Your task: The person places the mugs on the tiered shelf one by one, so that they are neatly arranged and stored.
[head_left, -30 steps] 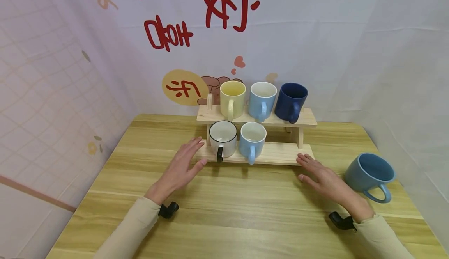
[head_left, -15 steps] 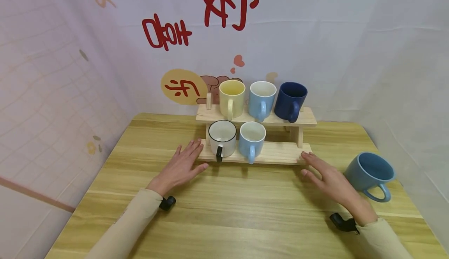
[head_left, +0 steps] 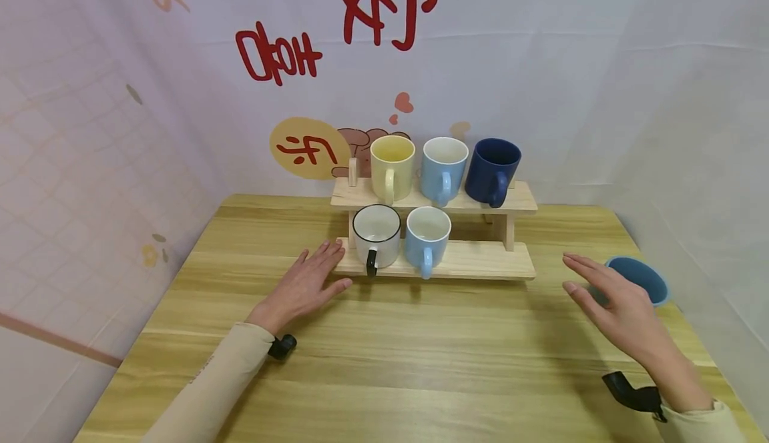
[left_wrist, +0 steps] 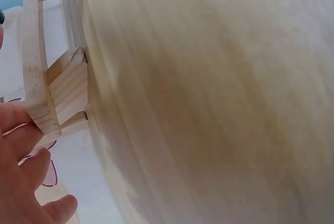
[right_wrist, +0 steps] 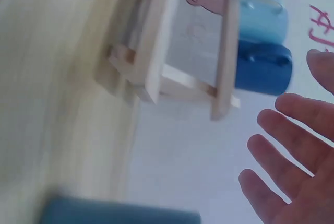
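Note:
A two-tier wooden rack (head_left: 489, 259) stands near the back of the table. My left hand (head_left: 300, 291) rests its straight fingertips on the left end of the lower board, beside a white mug (head_left: 384, 246) with black rim and handle. In the left wrist view, fingers (left_wrist: 18, 135) touch the end of the board (left_wrist: 34, 72). Right of the rack, my right hand (head_left: 627, 313) hovers with fingers extended and nothing held. It partly hides a grey-blue mug (head_left: 639, 276) on the table; that mug's edge (right_wrist: 120, 212) also shows in the right wrist view.
The upper board carries a yellow mug (head_left: 399, 169), a light blue mug (head_left: 435, 173) and a navy mug (head_left: 485, 173). Another light blue mug (head_left: 420, 243) sits on the lower board. White printed cloth (head_left: 553, 96) hangs behind the wooden table (head_left: 420, 356).
My right hand has left the right end of the lower board and moved rightward, over to the grey-blue mug. The left hand stays at the left end of the board.

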The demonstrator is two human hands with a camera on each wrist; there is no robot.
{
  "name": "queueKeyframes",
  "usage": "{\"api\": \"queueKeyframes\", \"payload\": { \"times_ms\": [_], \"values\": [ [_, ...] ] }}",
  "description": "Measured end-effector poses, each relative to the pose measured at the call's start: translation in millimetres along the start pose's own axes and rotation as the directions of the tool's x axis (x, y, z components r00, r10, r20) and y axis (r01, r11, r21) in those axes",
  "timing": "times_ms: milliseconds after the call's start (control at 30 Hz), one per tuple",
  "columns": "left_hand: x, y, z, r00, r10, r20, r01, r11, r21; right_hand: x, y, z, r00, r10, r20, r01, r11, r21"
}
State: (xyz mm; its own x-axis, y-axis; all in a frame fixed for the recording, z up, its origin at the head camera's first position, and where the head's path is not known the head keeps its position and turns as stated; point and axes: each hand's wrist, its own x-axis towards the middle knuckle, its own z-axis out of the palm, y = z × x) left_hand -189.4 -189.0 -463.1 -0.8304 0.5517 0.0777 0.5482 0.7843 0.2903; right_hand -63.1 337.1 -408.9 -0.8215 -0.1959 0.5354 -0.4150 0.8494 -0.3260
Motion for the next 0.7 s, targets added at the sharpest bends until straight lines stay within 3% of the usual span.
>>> {"api": "queueKeyframes", "payload": {
  "times_ms": [167,267,467,600,700],
  "values": [
    [1.2,-0.1,-1.7,1.0,0.007,-0.008,-0.007,1.0,-0.01,-7.3,7.5,-22.2,0.997,0.073,-0.038,-0.071,0.996,0.062],
    [1.6,0.6,-2.7,1.0,0.013,-0.006,-0.013,1.0,-0.012,-15.0,14.7,-34.9,0.984,0.172,-0.04,-0.167,0.981,0.097],
    [1.3,0.3,-2.8,1.0,0.01,-0.004,-0.01,1.0,-0.011,-33.3,38.1,-51.7,0.924,0.383,-0.004,-0.382,0.922,0.063],
    [1.2,-0.3,-2.2,1.0,0.008,-0.005,-0.008,1.0,-0.014,-47.4,54.8,-54.0,0.883,0.467,0.048,-0.469,0.88,0.072],
    [1.5,-0.8,-1.5,1.0,0.008,-0.009,-0.009,1.0,-0.019,-58.4,64.8,-53.6,0.864,0.497,0.077,-0.502,0.86,0.088]
  ]
}}
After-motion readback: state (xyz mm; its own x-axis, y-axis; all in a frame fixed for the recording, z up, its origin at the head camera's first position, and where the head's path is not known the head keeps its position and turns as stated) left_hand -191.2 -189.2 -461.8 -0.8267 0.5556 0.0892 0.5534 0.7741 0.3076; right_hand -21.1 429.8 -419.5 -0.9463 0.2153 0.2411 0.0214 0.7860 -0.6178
